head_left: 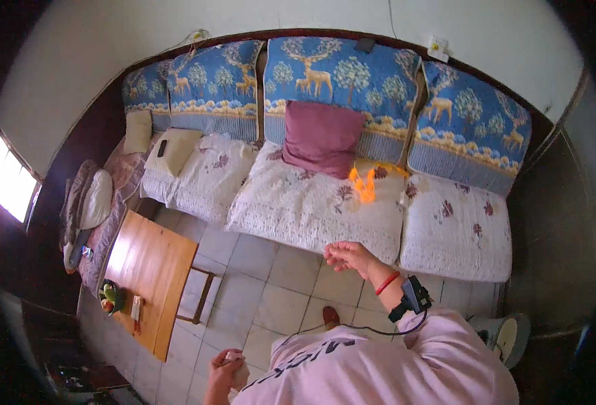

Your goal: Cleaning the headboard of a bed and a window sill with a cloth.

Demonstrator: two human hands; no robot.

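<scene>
My right hand [350,257] reaches out in front of the sofa's middle seat. Its fingers are loosely bent and a little apart, with nothing visible in them. A red band circles that wrist, next to a black strapped device [415,297] with a cable. Low in the picture, my left hand [223,371] is closed around a pale, whitish thing [241,375], too small and covered to name. Beyond my right hand, a bright orange, strap-like item [364,185] lies on the white floral seat cover [304,212]. A mauve cushion [321,137] leans on the backrest beside it.
A wooden table [153,270] stands at left, bearing a bowl of fruit [111,298] and a small pale packet [137,307]. A cream pillow [172,152] with a dark remote [162,148] rests on the sofa. A round-topped bin-like object [510,337] stands at right.
</scene>
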